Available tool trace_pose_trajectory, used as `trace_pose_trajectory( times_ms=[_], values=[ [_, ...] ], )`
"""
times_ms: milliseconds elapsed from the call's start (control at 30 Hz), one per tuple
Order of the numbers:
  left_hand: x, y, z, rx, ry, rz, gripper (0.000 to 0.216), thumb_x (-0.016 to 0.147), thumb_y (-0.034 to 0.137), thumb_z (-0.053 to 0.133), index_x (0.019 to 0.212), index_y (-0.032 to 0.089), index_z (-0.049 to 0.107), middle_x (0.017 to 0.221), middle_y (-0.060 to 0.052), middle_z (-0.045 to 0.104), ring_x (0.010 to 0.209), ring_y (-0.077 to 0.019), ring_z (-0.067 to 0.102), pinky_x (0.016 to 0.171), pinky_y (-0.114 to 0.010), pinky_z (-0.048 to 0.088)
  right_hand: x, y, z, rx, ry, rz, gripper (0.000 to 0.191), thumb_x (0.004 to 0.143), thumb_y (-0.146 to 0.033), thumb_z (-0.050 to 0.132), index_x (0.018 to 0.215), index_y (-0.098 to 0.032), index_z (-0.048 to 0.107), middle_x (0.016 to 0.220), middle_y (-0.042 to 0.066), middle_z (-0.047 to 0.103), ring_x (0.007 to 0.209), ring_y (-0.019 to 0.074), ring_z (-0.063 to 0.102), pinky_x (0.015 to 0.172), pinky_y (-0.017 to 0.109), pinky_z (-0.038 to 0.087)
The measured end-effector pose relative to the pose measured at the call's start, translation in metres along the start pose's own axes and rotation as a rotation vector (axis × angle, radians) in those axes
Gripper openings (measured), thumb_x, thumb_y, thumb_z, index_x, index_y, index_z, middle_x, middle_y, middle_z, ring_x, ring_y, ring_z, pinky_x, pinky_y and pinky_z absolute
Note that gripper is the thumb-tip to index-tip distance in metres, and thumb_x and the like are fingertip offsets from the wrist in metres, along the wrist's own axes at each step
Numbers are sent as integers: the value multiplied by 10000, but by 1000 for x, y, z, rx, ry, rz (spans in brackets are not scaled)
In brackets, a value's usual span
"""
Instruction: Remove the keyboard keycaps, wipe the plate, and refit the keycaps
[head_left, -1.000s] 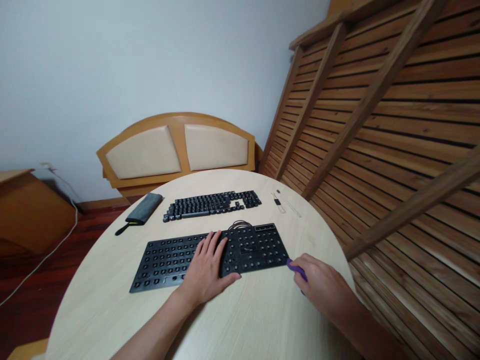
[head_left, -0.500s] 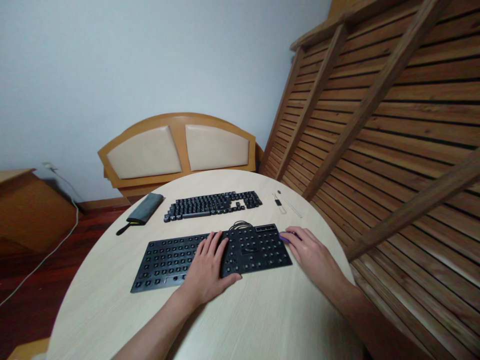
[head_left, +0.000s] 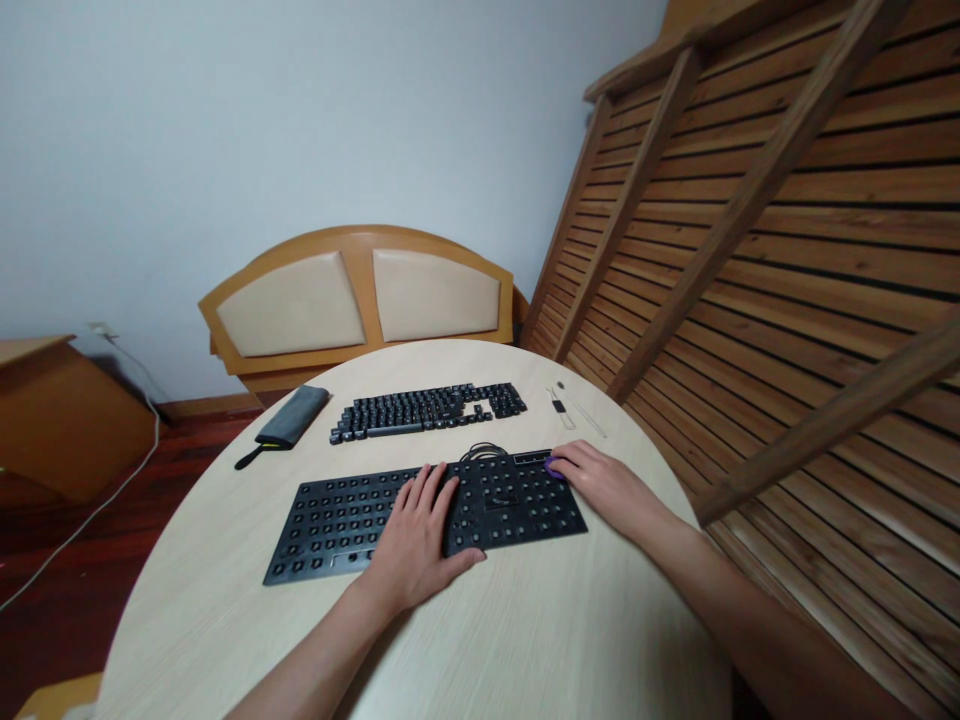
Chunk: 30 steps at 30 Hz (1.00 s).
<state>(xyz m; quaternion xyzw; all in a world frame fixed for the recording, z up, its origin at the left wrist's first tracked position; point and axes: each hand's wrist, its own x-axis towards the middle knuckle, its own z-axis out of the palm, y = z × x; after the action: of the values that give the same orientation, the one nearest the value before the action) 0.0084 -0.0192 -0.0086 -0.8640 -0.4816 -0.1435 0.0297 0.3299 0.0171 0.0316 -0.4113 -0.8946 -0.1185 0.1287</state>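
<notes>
A black keyboard base (head_left: 330, 535) without its keycaps lies on the round table, its switches bare. My left hand (head_left: 420, 545) rests flat across its middle, fingers stretched and thumb out over the near edge. At the base's upper right corner, my right hand (head_left: 604, 485) has its fingers closed on a small purple object (head_left: 556, 467), pressed against the keyboard; most of it is hidden, so its kind is unclear. Behind the base, the removed keycaps (head_left: 412, 410) lie laid out in keyboard order. A coiled black cable (head_left: 484, 450) sits at the base's back edge.
To the left on the pale table (head_left: 525, 640) lies a grey pouch (head_left: 294, 417) with a black strap. A keycap puller (head_left: 559, 407) and a thin rod (head_left: 586, 413) are at the back right. Wooden slats (head_left: 787, 250) lean close on the right.
My right hand has moved slightly left and away from me, bringing the purple object from the base's right edge onto its upper right corner. My left hand stays in place.
</notes>
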Motion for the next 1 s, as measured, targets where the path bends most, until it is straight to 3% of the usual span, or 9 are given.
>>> trace_pose_trajectory(
  times_ms=[200, 500, 1000],
  values=[
    [0, -1, 1, -6, 16, 7, 931, 855, 819, 420, 1481, 131, 412, 1597, -186, 336, 1472, -389, 292, 1162, -570, 306, 10, -6, -5, -107, -101, 59, 216, 898, -38, 578, 1011, -181, 695, 1101, 102, 684, 994, 264, 629, 833, 392, 495],
    [0, -1, 1, -2, 3, 0, 949, 847, 831, 413, 1482, 125, 406, 1596, -187, 336, 1470, -390, 296, 1156, -574, 317, 12, -13, -16, -11, -318, 250, 208, 990, -214, 552, 1102, -229, 727, 924, 74, 691, 822, 231, 692, 745, 342, 450],
    [1, 0, -2, 1, -11, -10, 949, 846, 832, 413, 1475, 120, 417, 1600, -191, 327, 1470, -393, 293, 1159, -566, 310, -10, -37, -8, -175, -224, 172, 294, 893, 12, 521, 1063, -159, 689, 955, 89, 697, 862, 234, 671, 789, 360, 433]
  ],
)
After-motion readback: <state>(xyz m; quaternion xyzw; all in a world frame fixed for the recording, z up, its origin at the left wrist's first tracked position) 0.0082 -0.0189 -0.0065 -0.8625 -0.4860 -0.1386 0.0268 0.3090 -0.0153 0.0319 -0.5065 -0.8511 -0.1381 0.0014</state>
